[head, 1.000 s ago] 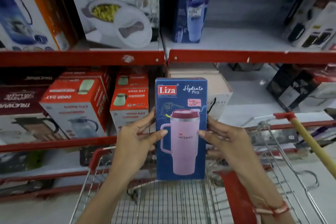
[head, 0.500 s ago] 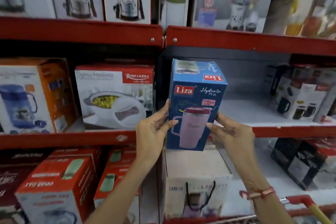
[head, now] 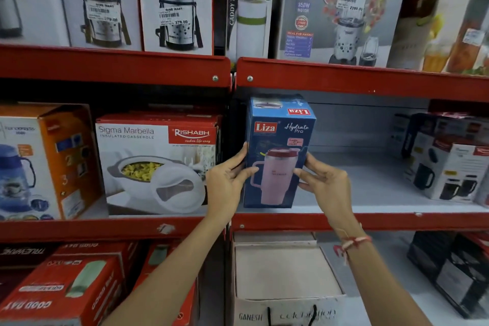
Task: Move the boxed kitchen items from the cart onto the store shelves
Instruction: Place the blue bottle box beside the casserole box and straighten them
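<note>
Liza-branded blue cardboard box [head: 277, 151] picturing a pink handled tumbler stood upright at the left end of the grey middle shelf with a red front lip [head: 370, 221]; whether its base touched the shelf could not be told. Both hands clamped it: the left hand [head: 225, 182] pressed its left edge, the right hand [head: 324, 182] its right edge, fingers across the front. Just left sat a white-and-red Rishabh casserole box [head: 156, 164]; well to the right, a white box picturing black mugs [head: 449, 169].
</note>
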Available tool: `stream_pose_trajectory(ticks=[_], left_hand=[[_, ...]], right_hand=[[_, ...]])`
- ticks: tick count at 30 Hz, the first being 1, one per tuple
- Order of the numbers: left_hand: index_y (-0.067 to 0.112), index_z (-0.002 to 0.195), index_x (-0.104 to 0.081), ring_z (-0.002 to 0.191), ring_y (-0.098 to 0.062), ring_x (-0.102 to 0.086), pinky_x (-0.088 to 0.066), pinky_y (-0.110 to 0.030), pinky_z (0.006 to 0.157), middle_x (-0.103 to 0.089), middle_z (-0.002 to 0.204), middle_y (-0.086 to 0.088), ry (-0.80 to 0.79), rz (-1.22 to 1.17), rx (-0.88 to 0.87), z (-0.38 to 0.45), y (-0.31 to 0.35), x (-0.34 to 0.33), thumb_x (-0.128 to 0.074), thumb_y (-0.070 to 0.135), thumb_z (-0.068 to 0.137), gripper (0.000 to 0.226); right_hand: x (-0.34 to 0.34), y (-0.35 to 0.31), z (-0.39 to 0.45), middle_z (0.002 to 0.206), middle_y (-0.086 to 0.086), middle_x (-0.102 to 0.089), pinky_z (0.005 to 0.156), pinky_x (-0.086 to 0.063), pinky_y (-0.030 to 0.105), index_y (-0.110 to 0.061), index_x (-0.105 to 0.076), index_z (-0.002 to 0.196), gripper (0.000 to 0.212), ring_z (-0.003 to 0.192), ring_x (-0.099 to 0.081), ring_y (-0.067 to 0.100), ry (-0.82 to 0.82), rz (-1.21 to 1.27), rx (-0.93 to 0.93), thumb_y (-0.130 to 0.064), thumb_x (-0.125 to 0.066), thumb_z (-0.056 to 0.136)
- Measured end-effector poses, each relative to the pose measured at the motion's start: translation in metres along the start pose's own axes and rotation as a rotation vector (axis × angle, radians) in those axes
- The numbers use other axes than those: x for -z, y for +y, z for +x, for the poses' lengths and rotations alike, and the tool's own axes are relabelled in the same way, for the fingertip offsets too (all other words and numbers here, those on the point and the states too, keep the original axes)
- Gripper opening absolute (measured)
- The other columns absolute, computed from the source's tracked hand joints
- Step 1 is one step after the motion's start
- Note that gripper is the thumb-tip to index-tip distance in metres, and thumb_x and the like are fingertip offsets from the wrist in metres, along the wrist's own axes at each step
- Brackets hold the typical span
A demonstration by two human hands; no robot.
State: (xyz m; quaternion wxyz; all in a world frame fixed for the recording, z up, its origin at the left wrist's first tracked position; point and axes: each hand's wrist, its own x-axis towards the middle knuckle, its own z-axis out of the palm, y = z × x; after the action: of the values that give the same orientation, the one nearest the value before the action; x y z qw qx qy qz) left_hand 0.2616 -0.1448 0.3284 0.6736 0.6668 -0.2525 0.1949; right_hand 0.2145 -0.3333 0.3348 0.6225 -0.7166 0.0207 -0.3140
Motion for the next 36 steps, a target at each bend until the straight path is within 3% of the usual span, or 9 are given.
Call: stream_pose_trajectory(ticks=[10, 14, 17, 20, 23, 25, 28, 31, 36], left_hand=[[0.022, 0.133, -0.052, 0.101, -0.015, -0.069, -0.059, -0.043, 0.084, -0.067, 0.117, -0.001, -0.022, 0.071, 0.072, 0.008, -0.036, -0.004, -0.072, 0.014, 0.080, 0.058], [0.016, 0.136, -0.049, 0.115, -0.014, -0.060, -0.054, -0.024, 0.090, -0.059, 0.132, 0.000, -0.077, 0.222, 0.050, 0.007, -0.028, 0.002, -0.065, 0.021, 0.086, 0.053], [0.017, 0.130, -0.056, 0.113, -0.008, -0.061, -0.051, -0.008, 0.084, -0.063, 0.128, -0.001, -0.079, 0.276, -0.016, -0.008, -0.016, 0.021, -0.060, 0.027, 0.089, 0.043], [0.013, 0.119, -0.063, 0.104, -0.004, -0.064, -0.054, -0.022, 0.089, -0.069, 0.115, 0.000, 0.069, 0.361, -0.290, -0.028, -0.004, 0.060, -0.054, 0.027, 0.091, 0.032], [0.007, 0.125, -0.057, 0.121, -0.014, -0.053, -0.044, -0.026, 0.103, -0.059, 0.129, -0.006, 0.317, 0.436, -0.396, -0.038, -0.001, 0.111, -0.046, 0.026, 0.093, 0.038], [0.009, 0.136, -0.044, 0.136, -0.017, -0.036, -0.032, -0.027, 0.110, -0.040, 0.145, -0.007, 0.482, 0.437, -0.264, -0.038, 0.000, 0.142, -0.039, 0.037, 0.094, 0.051], [0.016, 0.147, -0.026, 0.145, -0.020, -0.016, -0.015, -0.026, 0.109, -0.019, 0.157, -0.006, 0.564, 0.328, 0.065, -0.031, -0.001, 0.179, -0.028, 0.050, 0.096, 0.061], [0.023, 0.149, -0.021, 0.144, -0.013, -0.019, -0.013, -0.030, 0.115, -0.019, 0.158, 0.005, 0.388, 0.088, 0.323, -0.027, -0.002, 0.195, -0.020, 0.058, 0.092, 0.067], [0.033, 0.149, -0.019, 0.146, -0.018, -0.018, -0.014, -0.043, 0.117, -0.019, 0.158, 0.007, 0.217, 0.149, 0.415, -0.035, -0.002, 0.195, -0.012, 0.069, 0.085, 0.074]], right_hand=[[-0.011, 0.018, 0.009, 0.132, 0.012, -0.060, 0.089, -0.055, 0.049, -0.015, -0.060, 0.126, 0.045, 0.120, -0.057, 0.035, 0.022, -0.087, -0.109, -0.006, -0.066, 0.083], [-0.016, 0.010, 0.007, 0.137, 0.010, -0.056, 0.094, -0.052, 0.053, -0.021, -0.050, 0.136, 0.050, 0.122, -0.054, 0.034, 0.003, -0.305, -0.097, -0.012, -0.063, 0.088], [-0.027, 0.002, -0.018, 0.140, 0.006, -0.051, 0.096, -0.049, 0.044, -0.020, -0.046, 0.139, 0.051, 0.124, -0.052, 0.029, 0.144, -0.500, 0.066, -0.023, -0.060, 0.090], [-0.051, -0.009, -0.050, 0.131, -0.004, -0.053, 0.095, -0.052, 0.038, -0.019, -0.052, 0.131, 0.040, 0.118, -0.055, 0.019, 0.166, -0.400, 0.273, -0.023, -0.057, 0.091], [-0.089, -0.016, -0.072, 0.131, -0.018, -0.048, 0.102, -0.045, 0.029, -0.028, -0.049, 0.133, 0.044, 0.121, -0.050, 0.006, -0.128, -0.252, 0.200, -0.033, -0.057, 0.090], [-0.116, -0.019, -0.081, 0.146, -0.017, -0.039, 0.109, -0.033, 0.024, -0.031, -0.038, 0.142, 0.061, 0.134, -0.038, 0.004, -0.313, -0.069, 0.018, -0.045, -0.058, 0.087], [-0.145, -0.021, -0.086, 0.155, -0.015, -0.026, 0.112, -0.023, 0.028, -0.034, -0.021, 0.149, 0.074, 0.142, -0.027, 0.008, -0.347, 0.057, -0.182, -0.057, -0.049, 0.085], [-0.158, -0.021, -0.089, 0.156, -0.010, -0.024, 0.114, -0.022, 0.037, -0.033, -0.015, 0.150, 0.071, 0.143, -0.024, 0.015, -0.331, 0.077, -0.260, -0.057, -0.042, 0.089], [-0.160, -0.019, -0.087, 0.156, -0.005, -0.029, 0.115, -0.022, 0.037, -0.029, -0.023, 0.149, 0.071, 0.142, -0.027, 0.017, -0.269, 0.048, -0.248, -0.060, -0.041, 0.088]])
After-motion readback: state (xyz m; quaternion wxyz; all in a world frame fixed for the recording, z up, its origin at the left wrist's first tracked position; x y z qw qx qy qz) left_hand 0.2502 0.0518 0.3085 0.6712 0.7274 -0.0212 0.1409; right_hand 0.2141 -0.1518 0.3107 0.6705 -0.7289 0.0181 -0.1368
